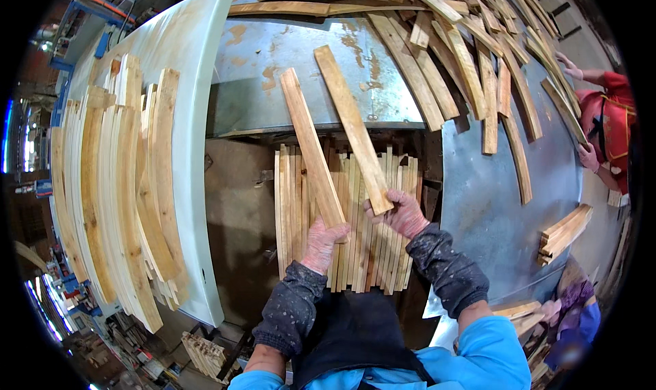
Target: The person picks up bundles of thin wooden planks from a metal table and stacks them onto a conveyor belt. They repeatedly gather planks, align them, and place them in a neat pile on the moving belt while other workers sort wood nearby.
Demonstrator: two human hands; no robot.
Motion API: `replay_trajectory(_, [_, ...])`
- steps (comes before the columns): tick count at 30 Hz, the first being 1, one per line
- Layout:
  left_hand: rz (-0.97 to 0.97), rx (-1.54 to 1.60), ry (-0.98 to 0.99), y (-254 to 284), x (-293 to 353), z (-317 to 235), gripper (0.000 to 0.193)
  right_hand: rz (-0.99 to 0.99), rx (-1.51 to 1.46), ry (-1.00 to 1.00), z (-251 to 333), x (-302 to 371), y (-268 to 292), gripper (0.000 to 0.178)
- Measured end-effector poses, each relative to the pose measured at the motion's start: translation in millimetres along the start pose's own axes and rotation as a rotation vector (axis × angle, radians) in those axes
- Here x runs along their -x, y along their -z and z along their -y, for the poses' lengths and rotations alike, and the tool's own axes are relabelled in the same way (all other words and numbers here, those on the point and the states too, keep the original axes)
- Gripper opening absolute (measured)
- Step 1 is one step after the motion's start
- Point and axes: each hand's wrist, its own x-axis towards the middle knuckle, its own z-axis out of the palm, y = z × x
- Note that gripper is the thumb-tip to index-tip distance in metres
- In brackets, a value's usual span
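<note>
Spreading along the right side, the sheet-metal worktop (471, 205) carries a jumbled heap of wooden slats (489, 117), its crossed angles suggesting pieces laid loosely within reach. Between it and the pale worktop (197, 137) at left, a row of slats (372, 267) lies packed side by side before the person, probably to keep it compact and even. Above that row, the left slat (312, 146) and the right slat (352, 127) point away without touching, the left hand (324, 245) and the right hand (403, 216) each gripping a near end, seemingly so both broad faces show.
</note>
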Motion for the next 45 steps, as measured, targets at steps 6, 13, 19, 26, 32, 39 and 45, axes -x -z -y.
replay_trajectory(6, [-0.063,-0.399,-0.098,-20,26,-4,0.054,-0.122,-0.392,-0.055,-68,26,23,0.048])
replay_trajectory(13, [-0.04,-0.371,-0.238,-58,37,21,0.063,-0.161,-0.155,-0.081,-107,56,25,0.04])
replay_trajectory(19, [-0.08,-0.138,-0.076,-49,-1,27,0.043,-0.24,0.731,-0.223,-65,62,-27,0.041])
replay_trajectory(26, [-0.118,-0.055,0.181,-42,-2,21,0.028,-0.711,1.623,0.733,77,4,-26,0.076])
replay_trajectory(32, [-0.092,-0.142,0.178,-20,25,27,0.028,-1.205,1.99,0.503,209,-57,-30,0.106])
replay_trajectory(39, [-0.071,-0.258,0.122,-18,32,35,0.031,-1.091,1.912,0.189,214,-42,-54,0.104])
replay_trajectory(45, [-0.123,-0.312,0.106,-54,37,18,0.033,-1.051,1.904,0.187,172,1,-52,0.091])
